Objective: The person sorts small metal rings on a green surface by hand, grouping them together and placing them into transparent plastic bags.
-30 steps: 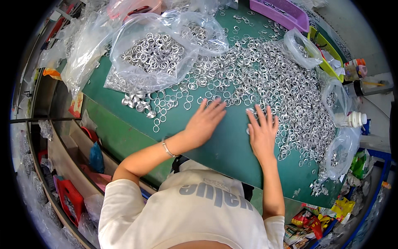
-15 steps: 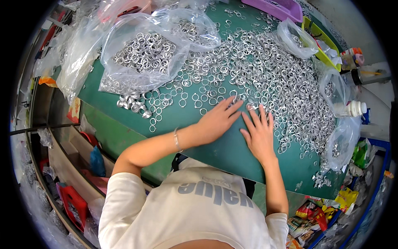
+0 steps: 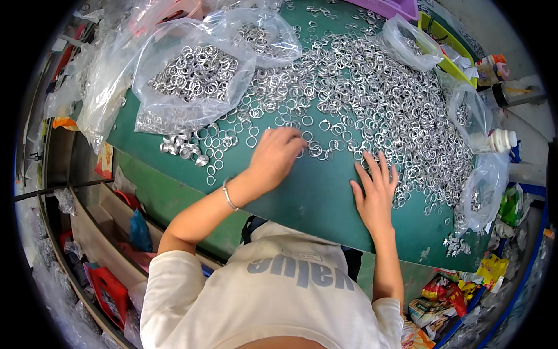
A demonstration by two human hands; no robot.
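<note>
A wide pile of silver metal rings (image 3: 401,104) spreads over the green tabletop (image 3: 314,195). At its near left edge my left hand (image 3: 273,156), with a bangle on the wrist, is curled with the fingertips bent down beside loose rings. Whatever those fingers hold, if anything, is hidden. My right hand (image 3: 375,189) lies palm down with its fingers apart, the fingertips at the near edge of the pile. Left of my left hand is a small group of rings, with wider bands (image 3: 183,148) at its outer end.
An open clear plastic bag (image 3: 195,107) full of rings stands at the far left, with another bag (image 3: 258,43) behind it. Along the right edge are more clear bags (image 3: 487,189), a white bottle (image 3: 500,141) and a yellow-green basket (image 3: 444,49). A purple basket (image 3: 395,8) stands at the back.
My left hand has moved left, away from my right hand, and its fingers have curled. My right hand has shifted slightly right and stays spread. The view has shifted a little.
</note>
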